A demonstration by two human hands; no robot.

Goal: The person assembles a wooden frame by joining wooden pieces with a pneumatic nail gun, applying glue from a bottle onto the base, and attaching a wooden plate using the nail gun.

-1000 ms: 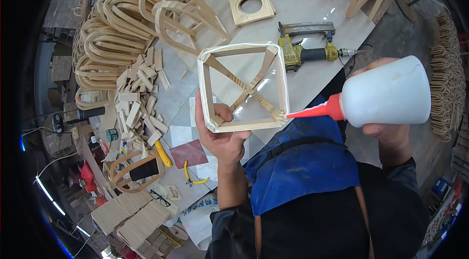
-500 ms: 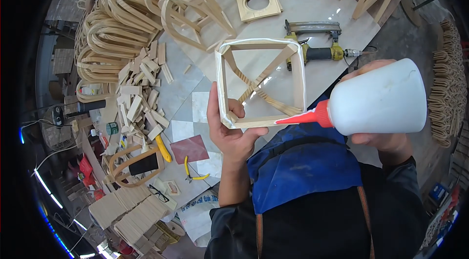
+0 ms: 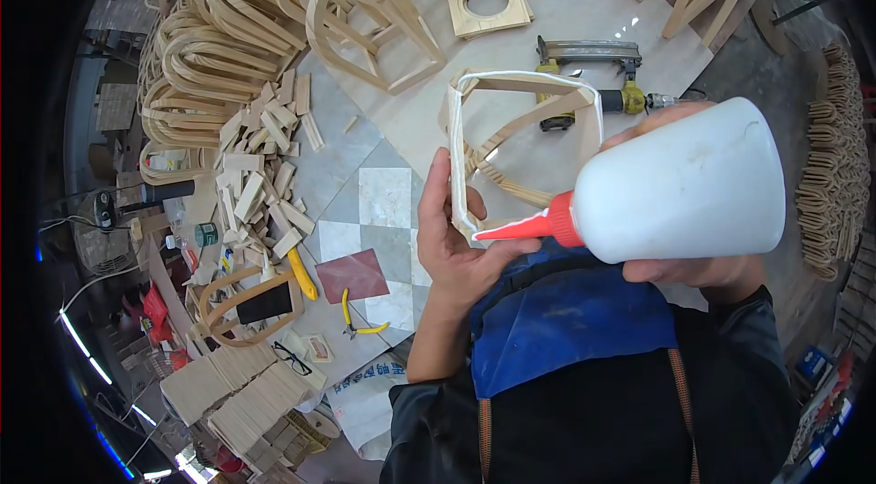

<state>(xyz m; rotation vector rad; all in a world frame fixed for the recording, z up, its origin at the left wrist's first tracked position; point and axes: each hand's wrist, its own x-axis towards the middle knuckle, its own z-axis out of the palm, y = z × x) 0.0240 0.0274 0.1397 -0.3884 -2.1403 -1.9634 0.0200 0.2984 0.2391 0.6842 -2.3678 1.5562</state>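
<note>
Touching frame cnr [image 3: 468, 224]: btl nozzle [image 3: 522, 229]

Pale patterned tabletop [image 3: 365, 133], grey floor [image 3: 780, 87]

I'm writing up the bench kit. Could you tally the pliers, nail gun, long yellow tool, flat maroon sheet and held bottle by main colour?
Yellow: 3 (yellow-handled metal pliers, yellow-bodied nail gun with dark grip, long yellow tool)
Maroon: 1 (flat rectangular sheet)
White: 1 (plastic bottle with red nozzle)
Total: 5
</note>
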